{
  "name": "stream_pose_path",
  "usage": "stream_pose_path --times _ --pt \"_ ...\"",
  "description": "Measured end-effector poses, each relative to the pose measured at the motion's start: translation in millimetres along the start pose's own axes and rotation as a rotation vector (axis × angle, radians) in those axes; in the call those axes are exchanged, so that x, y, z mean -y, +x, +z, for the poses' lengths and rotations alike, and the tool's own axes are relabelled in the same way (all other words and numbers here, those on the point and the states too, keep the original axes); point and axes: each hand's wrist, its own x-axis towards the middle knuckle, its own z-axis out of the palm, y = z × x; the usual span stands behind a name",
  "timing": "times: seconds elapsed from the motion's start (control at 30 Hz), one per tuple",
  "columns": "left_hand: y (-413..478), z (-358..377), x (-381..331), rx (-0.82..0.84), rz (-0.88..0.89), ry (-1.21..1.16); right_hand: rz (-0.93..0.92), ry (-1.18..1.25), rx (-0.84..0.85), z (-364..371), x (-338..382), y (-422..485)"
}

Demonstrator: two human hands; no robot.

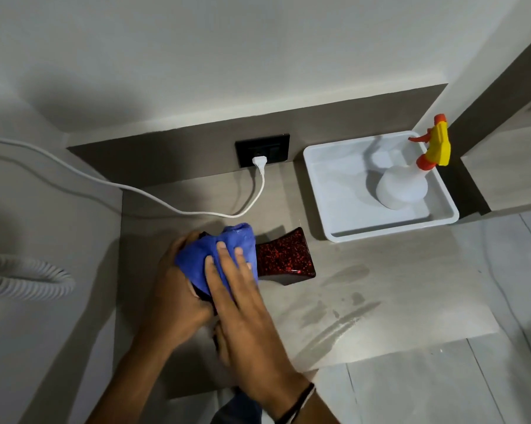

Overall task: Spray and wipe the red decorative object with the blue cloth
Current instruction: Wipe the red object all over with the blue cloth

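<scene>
The red decorative object [284, 255], glossy and speckled with a flared end, lies on its side on the grey counter [380, 286]. A blue cloth [224, 252] is wrapped over its left part. My left hand [172, 295] grips the object's covered left end. My right hand [242, 310] lies flat on the cloth and presses it against the object. The spray bottle [407, 182], white with a yellow and orange trigger head, stands in the white tray [334, 185] at the back right, apart from both hands.
A white cable [166, 203] runs across the back of the counter to a plug [260, 163] in a black wall socket. A coiled white hose [28, 276] lies at the left. Wet streaks mark the counter right of the object. The counter's front edge is close.
</scene>
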Motion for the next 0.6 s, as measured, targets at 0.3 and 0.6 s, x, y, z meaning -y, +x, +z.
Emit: stream_pose_path --times 0.3,0.6 --pt "31.3 -41.3 3.4 -0.076 -0.004 -0.212 0.226 0.115 -0.06 -17.8 -23.9 -8.0" --pt "23.1 -56.7 1.5 -0.021 -0.098 -0.121 0.262 -0.057 -0.033 -26.8 -68.0 -31.0"
